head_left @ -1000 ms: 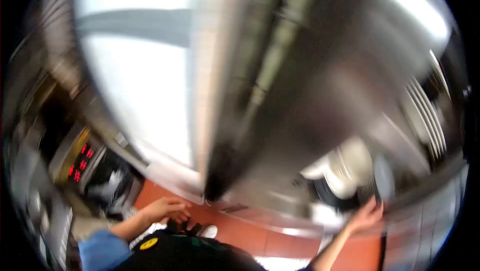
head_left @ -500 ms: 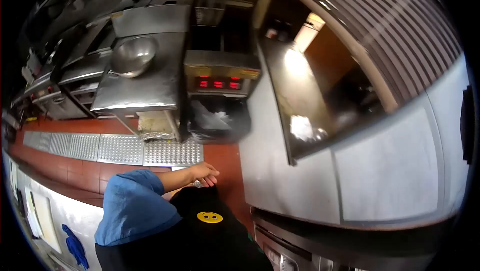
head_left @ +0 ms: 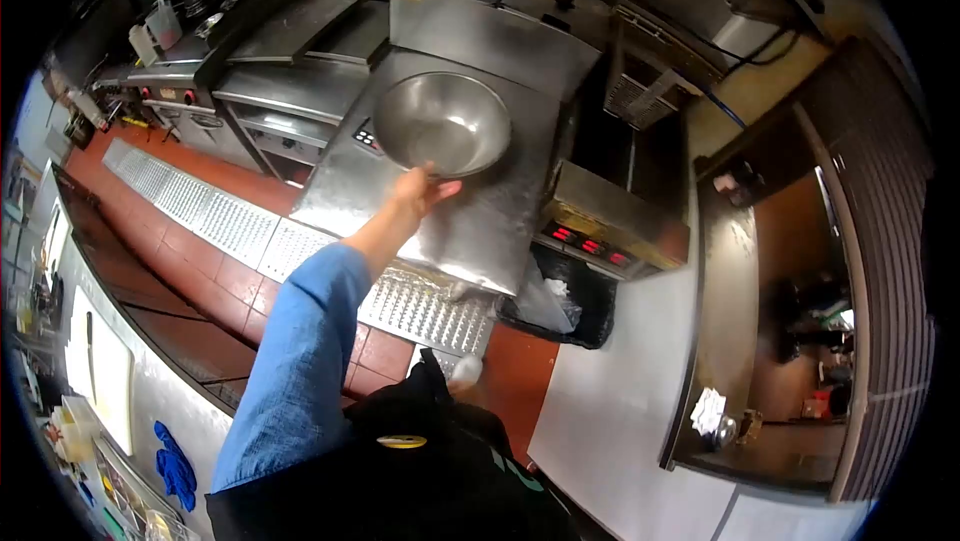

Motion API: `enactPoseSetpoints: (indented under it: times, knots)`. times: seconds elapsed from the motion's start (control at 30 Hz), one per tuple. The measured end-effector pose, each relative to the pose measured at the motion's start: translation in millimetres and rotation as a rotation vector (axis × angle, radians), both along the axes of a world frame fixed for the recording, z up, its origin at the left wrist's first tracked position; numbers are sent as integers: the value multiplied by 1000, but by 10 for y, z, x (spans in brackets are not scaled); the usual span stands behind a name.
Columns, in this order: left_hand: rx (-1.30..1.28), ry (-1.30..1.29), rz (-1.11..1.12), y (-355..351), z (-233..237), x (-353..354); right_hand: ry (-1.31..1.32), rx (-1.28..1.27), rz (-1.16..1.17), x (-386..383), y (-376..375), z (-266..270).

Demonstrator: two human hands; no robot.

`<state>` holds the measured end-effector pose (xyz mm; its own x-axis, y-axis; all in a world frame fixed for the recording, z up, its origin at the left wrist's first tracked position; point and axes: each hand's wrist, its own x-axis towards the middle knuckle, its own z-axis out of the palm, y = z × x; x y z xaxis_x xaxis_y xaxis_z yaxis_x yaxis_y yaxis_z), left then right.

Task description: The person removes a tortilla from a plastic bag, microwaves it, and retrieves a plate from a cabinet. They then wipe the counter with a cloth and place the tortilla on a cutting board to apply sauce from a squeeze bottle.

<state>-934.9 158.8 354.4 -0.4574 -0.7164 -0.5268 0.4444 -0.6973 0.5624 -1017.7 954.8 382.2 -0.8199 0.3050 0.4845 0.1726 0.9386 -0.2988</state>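
My left hand (head_left: 412, 193), at the end of a blue sleeve, is at the near rim of a large stainless steel mixing bowl (head_left: 445, 126). The thumb lies up against the rim and the fingers reach below it, so the hand appears closed on the edge. Nothing shows inside the bowl, which rests on a metal worktop (head_left: 450, 241). A small control panel (head_left: 367, 136) sits left of the bowl on that top. My right hand cannot be seen.
Right of the worktop stands a fryer (head_left: 600, 226) with red displays, above a black-lined bin (head_left: 560, 306). Textured metal plates (head_left: 425, 311) line the red tile floor. A counter at left holds a white cutting board (head_left: 100, 381) and blue cloth (head_left: 175, 466).
My view has turned left and come closer to the worktop. My left hand has moved from in front of my apron to the bowl's near rim.
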Motion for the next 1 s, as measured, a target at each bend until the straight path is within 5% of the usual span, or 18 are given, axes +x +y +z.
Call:
enactPoseSetpoints:
  times: [0.17, 0.23, 0.33, 0.47, 0.5, 0.57, 0.63, 0.7, 0.73, 0.83, 0.93, 1.0]
  knots:
    - [40, 71, 51, -514, -25, -96, -686, -157, 510, -239, -1353, -972]
    - [-132, 85, -95, -649, -237, -99, -984, -158, 693, -346, -1758, -1309]
    - [-185, -16, -152, -567, -48, 133, -1223, -141, 943, -513, -2538, -1418]
    - [-297, -183, -247, 56, -127, 889, -1077, -525, 1321, -870, -4190, -1009]
    - [-254, -269, -314, 242, 116, 1199, -738, -414, 1605, -560, -5041, -34]
    - [-226, -294, -205, 507, 119, 1781, -646, -358, 1886, -356, -6173, 315]
    - [-128, -434, -25, 654, -72, 2493, -453, -64, 2127, -4, -7081, 427]
    - [-42, -554, 289, 885, -179, 3150, -243, 165, 2259, 337, -7852, -16]
    - [6, -599, 389, 995, -278, 3478, -235, 179, 2293, 559, -8141, 38]
    - [64, -545, 543, 1238, -281, 4313, -300, 505, 1890, 1125, -9103, -81]
    - [175, -577, 732, 1477, -20, 4851, -243, 363, 1958, 1032, -9466, -605]
    - [232, -556, 813, 1715, -265, 5234, -169, 439, 1883, 1129, -9430, -553]
